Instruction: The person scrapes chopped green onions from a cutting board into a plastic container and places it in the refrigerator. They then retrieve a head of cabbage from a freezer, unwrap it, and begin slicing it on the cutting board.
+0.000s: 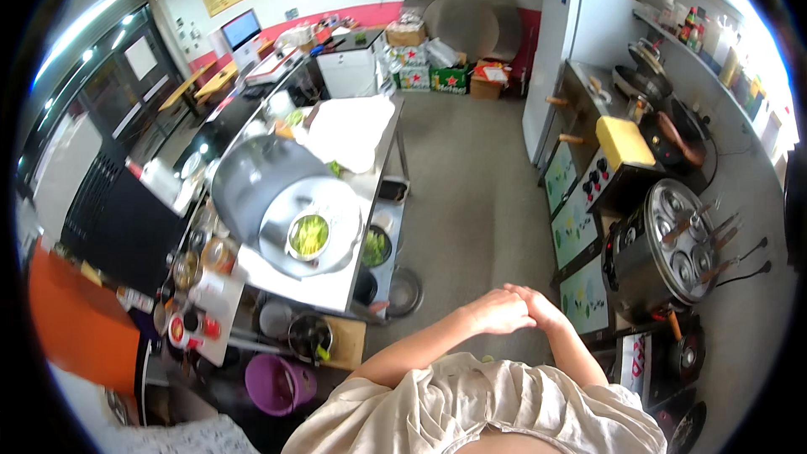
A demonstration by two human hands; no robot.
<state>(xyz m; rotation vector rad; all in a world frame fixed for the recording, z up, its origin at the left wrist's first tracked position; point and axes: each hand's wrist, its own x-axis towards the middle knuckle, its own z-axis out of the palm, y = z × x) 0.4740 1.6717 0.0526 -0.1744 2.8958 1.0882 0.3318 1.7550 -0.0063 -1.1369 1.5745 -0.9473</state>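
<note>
My left hand (502,313) and my right hand (541,309) meet in front of my body, above the floor, one laid over the other. Neither shows an object, though the overlap hides the palms and some fingers. To the left, a small round bowl of cut green vegetables (309,235) sits inside a large, wide metal vessel (252,170) on the steel worktable (328,293). Over on the right stands a round steel multi-hole cooker (637,265) with wooden-handled strainers (684,230) in its top.
Shelves under the worktable hold a basin of greens (376,246). A purple bucket (277,384) stands lower left, near a wooden board (344,342). Cabinets (575,233) and a white refrigerator (555,63) line the right side. Boxes (449,79) stand at the far wall.
</note>
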